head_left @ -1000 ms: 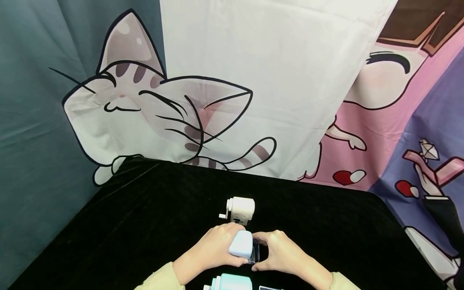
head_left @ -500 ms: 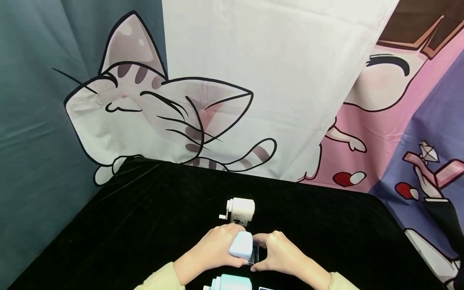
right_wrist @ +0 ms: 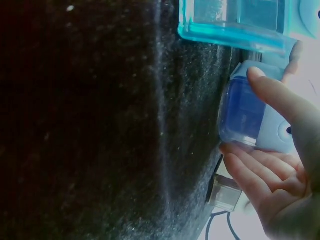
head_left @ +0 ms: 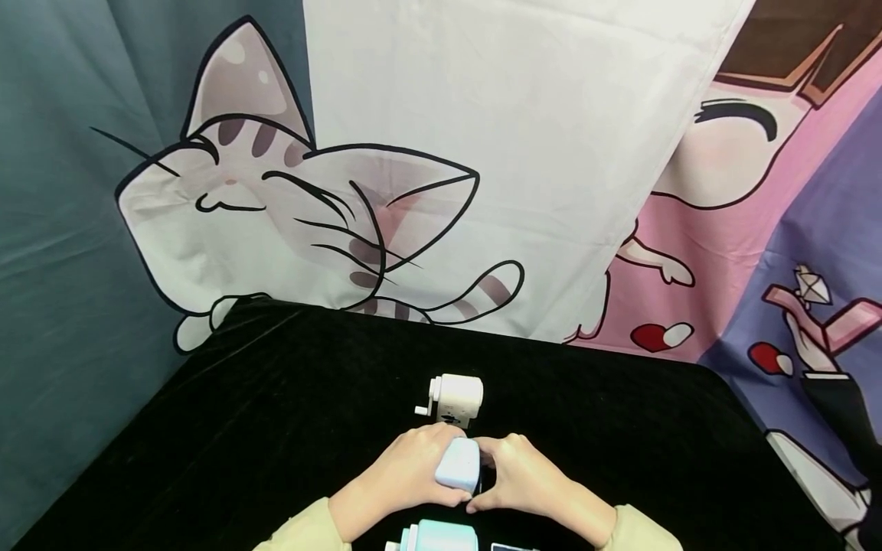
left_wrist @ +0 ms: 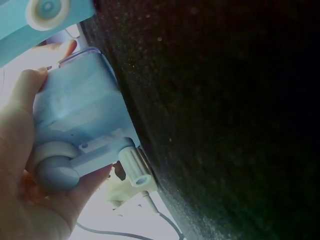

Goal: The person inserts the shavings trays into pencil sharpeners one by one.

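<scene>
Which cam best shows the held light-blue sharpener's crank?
Left wrist: the crank faces the camera there, with its ridged knob in plain sight. Head shows the light-blue sharpener from above, the crank hidden by the left hand. Right wrist shows the opposite end, with the translucent drawer; no crank in sight.

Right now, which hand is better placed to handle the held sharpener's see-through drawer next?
Probably the right hand: its thumb and fingertips flank the see-through drawer, while the left hand grips the blue sharpener near its crank.
</scene>
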Demonstrator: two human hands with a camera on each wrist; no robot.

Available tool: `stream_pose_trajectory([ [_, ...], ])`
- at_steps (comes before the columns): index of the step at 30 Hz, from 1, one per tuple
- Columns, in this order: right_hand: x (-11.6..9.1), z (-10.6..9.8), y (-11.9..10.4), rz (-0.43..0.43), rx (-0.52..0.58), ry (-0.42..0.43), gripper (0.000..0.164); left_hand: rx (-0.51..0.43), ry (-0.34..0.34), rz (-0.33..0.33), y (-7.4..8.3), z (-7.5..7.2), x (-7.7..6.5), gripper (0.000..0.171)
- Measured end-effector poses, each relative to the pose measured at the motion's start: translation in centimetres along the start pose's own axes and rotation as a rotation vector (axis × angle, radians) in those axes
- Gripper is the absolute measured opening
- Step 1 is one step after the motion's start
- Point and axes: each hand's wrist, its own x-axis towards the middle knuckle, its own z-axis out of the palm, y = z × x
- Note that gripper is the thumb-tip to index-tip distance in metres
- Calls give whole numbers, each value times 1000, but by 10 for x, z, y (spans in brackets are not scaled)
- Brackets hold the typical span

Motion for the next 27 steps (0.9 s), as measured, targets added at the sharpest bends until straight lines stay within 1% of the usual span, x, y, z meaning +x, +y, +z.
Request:
stream_pose_trajectory([
  [5, 2, 2, -2, 16, 11, 12, 52, 9, 3, 6, 0, 1, 0, 57],
  [10, 4, 2, -3, 46, 5, 15, 52, 6, 0, -2, 0, 0, 0, 56],
  [13, 5, 2, -4, 56, 2, 13, 52, 6, 7, 4, 0, 0, 0, 55],
  [27, 6, 3, -5, 65, -5, 30, 50, 10, -1, -4, 0, 0, 1, 57],
])
